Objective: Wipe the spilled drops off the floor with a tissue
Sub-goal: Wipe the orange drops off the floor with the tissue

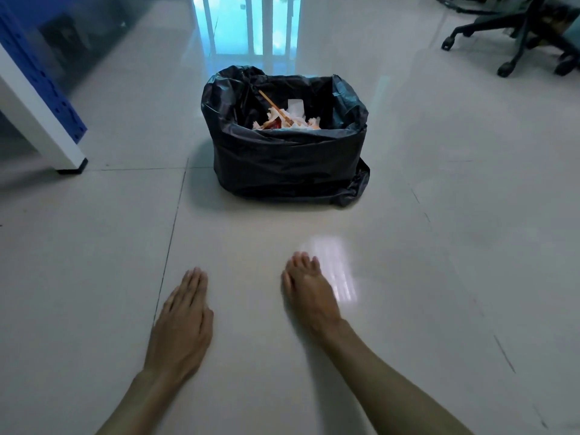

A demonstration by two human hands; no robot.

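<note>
My left hand hovers palm down over the pale tiled floor, fingers straight and close together, holding nothing. My right hand reaches a little farther forward, fingers extended, blurred by motion, with nothing visible in its grip. A pale streaky patch lies just right of the right hand's fingers; whether it is a tissue or glare on the tile I cannot tell. No drops show on the floor.
A bin lined with a black bag stands on the floor ahead, with crumpled white paper and chopsticks inside. A white and blue desk leg is at the left. An office chair base is at the far right.
</note>
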